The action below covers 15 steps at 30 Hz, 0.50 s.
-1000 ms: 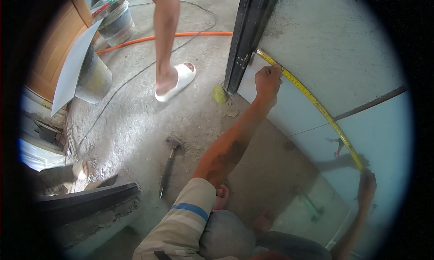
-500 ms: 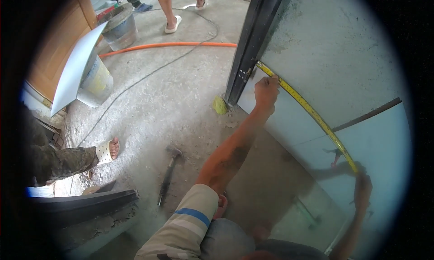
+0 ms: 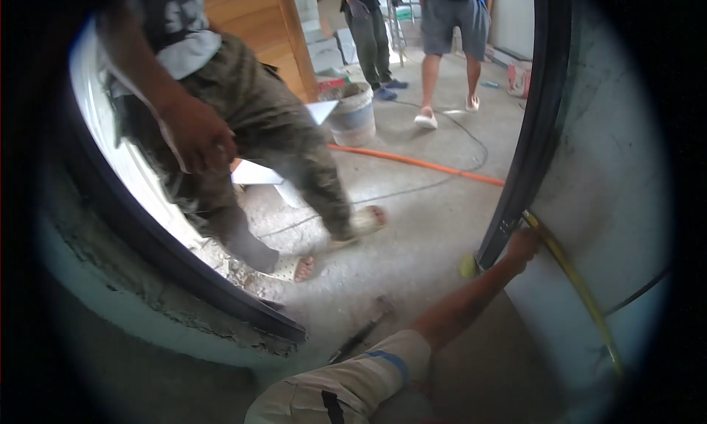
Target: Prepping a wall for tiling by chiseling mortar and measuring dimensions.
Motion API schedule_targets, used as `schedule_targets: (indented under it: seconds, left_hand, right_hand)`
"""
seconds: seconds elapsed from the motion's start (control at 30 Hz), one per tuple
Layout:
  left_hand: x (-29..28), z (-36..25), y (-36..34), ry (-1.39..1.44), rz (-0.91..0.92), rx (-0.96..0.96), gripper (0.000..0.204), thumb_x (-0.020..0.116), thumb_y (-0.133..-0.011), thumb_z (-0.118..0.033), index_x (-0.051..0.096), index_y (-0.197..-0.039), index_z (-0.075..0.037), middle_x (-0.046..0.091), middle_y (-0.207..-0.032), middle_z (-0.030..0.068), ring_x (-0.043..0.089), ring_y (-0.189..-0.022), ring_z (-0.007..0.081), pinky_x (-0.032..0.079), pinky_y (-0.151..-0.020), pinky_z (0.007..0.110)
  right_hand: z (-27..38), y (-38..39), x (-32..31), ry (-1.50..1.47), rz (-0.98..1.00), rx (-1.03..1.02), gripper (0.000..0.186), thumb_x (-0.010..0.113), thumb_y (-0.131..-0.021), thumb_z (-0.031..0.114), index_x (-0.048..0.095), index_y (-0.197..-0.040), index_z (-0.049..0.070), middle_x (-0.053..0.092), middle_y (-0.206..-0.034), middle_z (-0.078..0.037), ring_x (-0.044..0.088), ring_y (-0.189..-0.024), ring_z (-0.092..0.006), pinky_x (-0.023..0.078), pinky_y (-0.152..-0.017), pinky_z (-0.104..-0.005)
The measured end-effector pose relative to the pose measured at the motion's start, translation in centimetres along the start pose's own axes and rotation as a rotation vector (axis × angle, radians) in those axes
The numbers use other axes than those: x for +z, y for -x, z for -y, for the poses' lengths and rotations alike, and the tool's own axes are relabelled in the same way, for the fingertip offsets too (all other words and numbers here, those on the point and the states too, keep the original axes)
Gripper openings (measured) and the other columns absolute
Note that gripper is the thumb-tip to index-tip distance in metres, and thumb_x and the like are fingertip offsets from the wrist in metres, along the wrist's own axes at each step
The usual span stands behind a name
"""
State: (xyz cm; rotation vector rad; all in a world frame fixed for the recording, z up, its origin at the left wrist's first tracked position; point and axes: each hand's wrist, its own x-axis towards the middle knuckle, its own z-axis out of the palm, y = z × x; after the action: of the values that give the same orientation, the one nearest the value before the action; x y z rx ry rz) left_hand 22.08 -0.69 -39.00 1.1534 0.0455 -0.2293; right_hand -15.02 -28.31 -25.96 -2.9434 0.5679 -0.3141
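A yellow tape measure [image 3: 571,277] stretches along the pale wall, bowing downward from the dark door frame [image 3: 532,151]. Its upper end lies against the frame's edge. My left hand [image 3: 524,249] is closed on the tape just below that end, its fingers partly blurred and turned toward the wall. My left forearm, in a beige sleeve with a blue stripe, reaches up from the lower edge. The tape's lower end fades into the dark rim of the picture. My right hand is out of sight.
On the floor lies a hammer [image 3: 361,335]. A person in camouflage trousers [image 3: 276,122] steps through the doorway at left. Beyond stand a bucket [image 3: 352,118], an orange hose [image 3: 412,160], a thin cable and two more people. A yellow-green lump [image 3: 469,265] sits at the frame's foot.
The view has swung up and left, so my right hand has left the picture. The person at left has come further into view, walking. My left hand stays on the tape by the frame.
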Motion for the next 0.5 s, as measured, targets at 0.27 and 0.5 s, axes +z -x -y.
schedule_targets:
  seconds: [0.27,0.5]
  left_hand:
    - [-3.1,3.8,7.6,-0.157,0.189,-0.114,0.033,0.057,-0.09,-0.035,0.058,-0.092,-0.002,0.056,-0.081,0.0043,0.052,-0.061,0.0112,0.038,-0.047,0.026]
    - [-7.4,12.2,14.2,-0.472,0.246,-0.308,0.03,0.056,-0.09,-0.033,0.059,-0.092,-0.003,0.058,-0.079,0.0038,0.053,-0.062,0.0112,0.04,-0.049,0.026]
  right_hand:
    - [-0.7,-0.7,0.1,0.054,0.085,0.143,0.031,0.045,-0.093,0.006,0.061,-0.119,0.005,0.064,-0.109,-0.019,0.059,-0.094,-0.0335,0.046,-0.083,-0.0397]
    - [-3.9,-1.0,3.4,-0.046,-0.074,0.09,0.031,0.047,-0.093,0.007,0.059,-0.121,0.003,0.062,-0.112,-0.019,0.055,-0.103,-0.0342,0.043,-0.09,-0.0407]
